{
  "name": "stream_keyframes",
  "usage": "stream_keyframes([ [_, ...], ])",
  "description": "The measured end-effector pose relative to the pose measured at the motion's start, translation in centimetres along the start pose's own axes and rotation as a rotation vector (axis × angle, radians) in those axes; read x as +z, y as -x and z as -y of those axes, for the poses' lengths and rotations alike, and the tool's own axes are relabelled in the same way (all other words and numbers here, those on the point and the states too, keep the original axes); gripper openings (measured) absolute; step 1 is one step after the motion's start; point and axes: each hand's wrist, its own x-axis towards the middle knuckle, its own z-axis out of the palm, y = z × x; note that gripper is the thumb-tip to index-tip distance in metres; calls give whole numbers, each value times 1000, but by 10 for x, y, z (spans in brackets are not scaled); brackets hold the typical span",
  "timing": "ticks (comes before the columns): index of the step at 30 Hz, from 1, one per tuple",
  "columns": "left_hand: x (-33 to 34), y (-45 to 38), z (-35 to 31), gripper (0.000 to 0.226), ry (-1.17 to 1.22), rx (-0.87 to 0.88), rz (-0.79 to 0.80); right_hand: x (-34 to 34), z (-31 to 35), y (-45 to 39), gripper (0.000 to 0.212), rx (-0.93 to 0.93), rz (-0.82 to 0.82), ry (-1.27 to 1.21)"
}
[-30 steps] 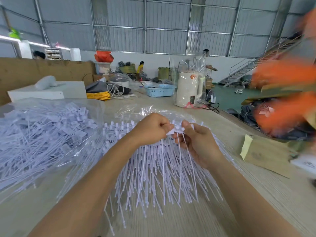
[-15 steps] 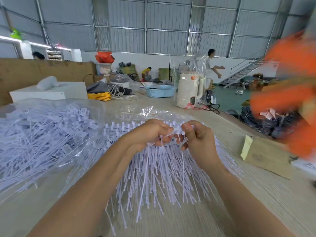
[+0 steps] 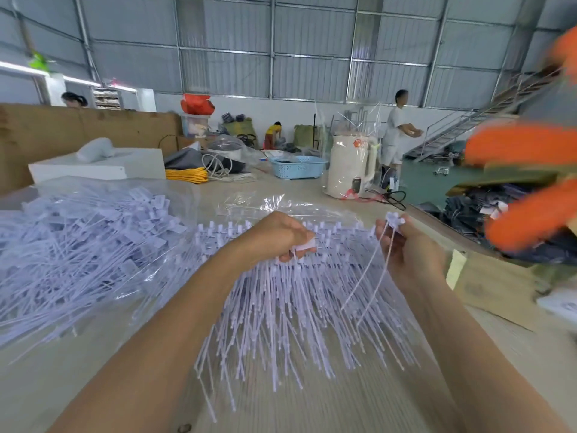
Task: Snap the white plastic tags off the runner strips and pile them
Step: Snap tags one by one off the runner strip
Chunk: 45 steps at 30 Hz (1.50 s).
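Observation:
A fan of white plastic tags on runner strips [image 3: 290, 307] lies on the table in front of me, partly over clear plastic film. My left hand [image 3: 274, 235] grips the head end of a strip, with a flat white tag showing under its fingers. My right hand [image 3: 406, 248] pinches a few separated tags [image 3: 394, 219] by their heads, lifted to the right of the bundle; their thin tails hang down. A big pile of loose tags [image 3: 78, 239] lies on the left in a clear bag.
A white kettle [image 3: 351, 165] wrapped in film and a blue basket [image 3: 298, 167] stand further back. A cardboard piece [image 3: 493, 282] lies at the right table edge. Blurred orange shapes [image 3: 524, 148] move at the far right. A white box [image 3: 96, 168] stands at the back left.
My right hand has pulled away to the right and up, taking a few tags off the strip. My left hand stays on the bundle.

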Motion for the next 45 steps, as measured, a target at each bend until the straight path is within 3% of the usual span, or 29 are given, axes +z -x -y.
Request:
stream_keyframes([
  [2, 5, -1, -2, 22, -9, -13, 23, 9, -7, 4, 11, 34, 79, 16],
  [7, 1, 1, -5, 46, -278, 59, 48, 16, -17, 9, 11, 11, 173, 187],
  [12, 1, 6, -5, 36, -168, 214, 39, 20, -36, 15, 16, -12, 212, 357],
  [16, 1, 2, -4, 39, -46, 277, -62, 25, -44, 22, 34, 34, 340, 396],
  [21, 5, -6, 6, 43, -97, 279, -146, 31, -43, 28, 62, 129, 406, 432],
  [24, 7, -8, 9, 43, -142, 270, -194, 27, -45, 29, 40, 22, 412, 531],
  [27, 8, -10, 10, 37, -138, 232, -257, 25, -48, 28, 13, -50, 400, 466],
  [33, 9, -5, 16, 9, -48, 125, -251, 26, -53, 29, 17, -102, 448, 422],
  [40, 11, 3, 10, 25, 249, 13, -274, 34, -55, 31, 21, -314, 458, 558],
  [45, 14, 7, 8, 28, 307, 21, -324, 42, -52, 34, 26, -428, 447, 696],
])
